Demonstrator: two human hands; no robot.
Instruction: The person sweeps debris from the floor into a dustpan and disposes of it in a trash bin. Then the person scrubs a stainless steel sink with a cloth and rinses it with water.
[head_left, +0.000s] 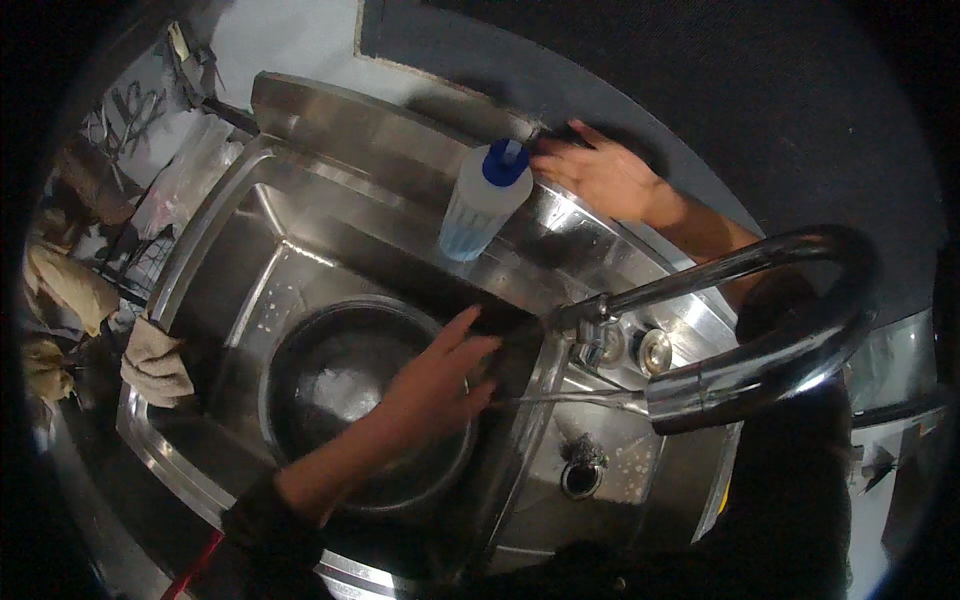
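My left hand (435, 379) hovers over a round metal basin (322, 450) in the left sink bowl. Its fingers are spread and hold nothing. A thin stream of water (577, 397) from the curved chrome faucet (810, 360) runs toward its fingertips; whether it touches them I cannot tell. My right hand (607, 176) reaches across the sink's raised back edge, fingers apart. Its slightly blurred fingertips are beside a clear plastic bottle (484, 202) with a blue cap, standing on the back ledge. A little bluish liquid shows at the bottle's bottom.
In the right sink bowl (622, 510), a metal scourer (583, 450) lies by the drain (581, 480). A folded cloth (156, 364) hangs over the left rim. Beyond it are a plastic bag (184, 180) and yellowish gloves or cloths (71, 289). The faucet arches over the right bowl.
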